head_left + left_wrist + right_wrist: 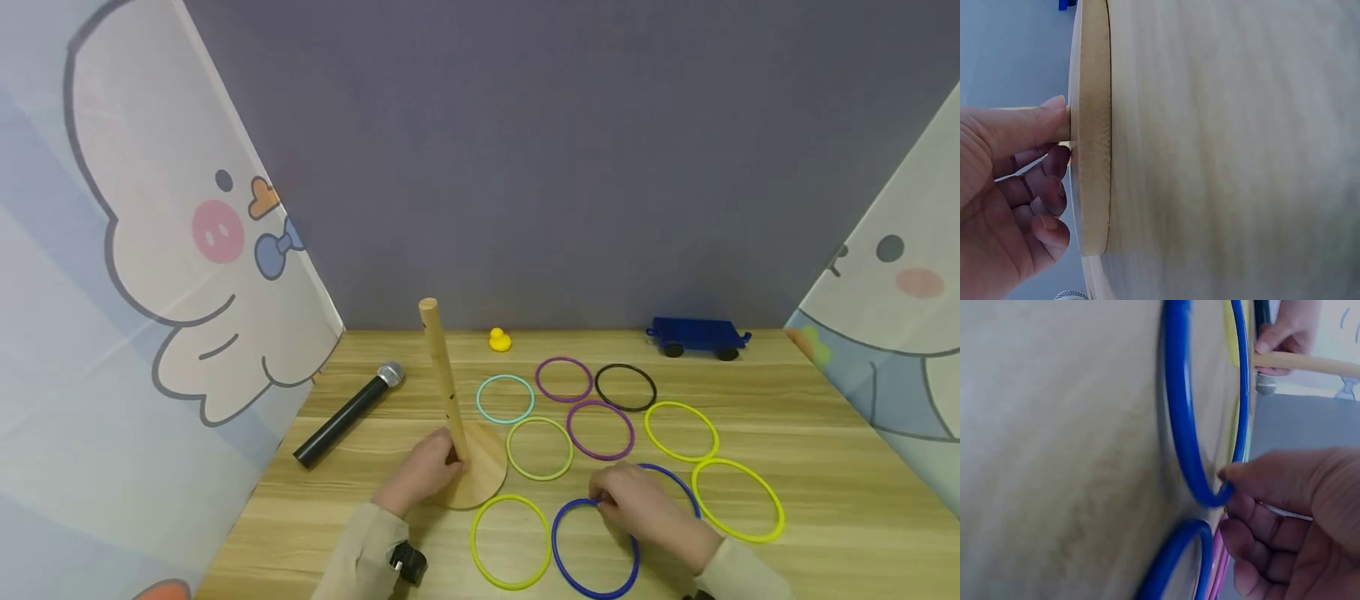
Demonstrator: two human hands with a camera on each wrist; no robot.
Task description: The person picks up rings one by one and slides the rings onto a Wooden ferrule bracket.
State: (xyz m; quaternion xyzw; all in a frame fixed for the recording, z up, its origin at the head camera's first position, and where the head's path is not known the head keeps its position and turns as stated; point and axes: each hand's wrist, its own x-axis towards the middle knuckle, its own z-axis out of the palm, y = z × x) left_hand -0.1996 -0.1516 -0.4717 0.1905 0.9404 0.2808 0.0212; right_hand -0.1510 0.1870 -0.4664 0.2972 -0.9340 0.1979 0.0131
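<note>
Pinching one blue ring [1180, 394] in right hand [645, 504]: best lifted evenly, clear of the second blue ring [1165, 562] beside those fingertips. Pinching the wooden post [438, 358] in left hand [423, 471], with round base [486, 473] just below the fingers: best steadied low.

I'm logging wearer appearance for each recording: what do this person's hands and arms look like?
The left hand and right hand are bare, without gloves. The left sleeve and right sleeve are plain pale beige. A black device sits at the left cuff; a dark piece barely shows by the right.
</note>
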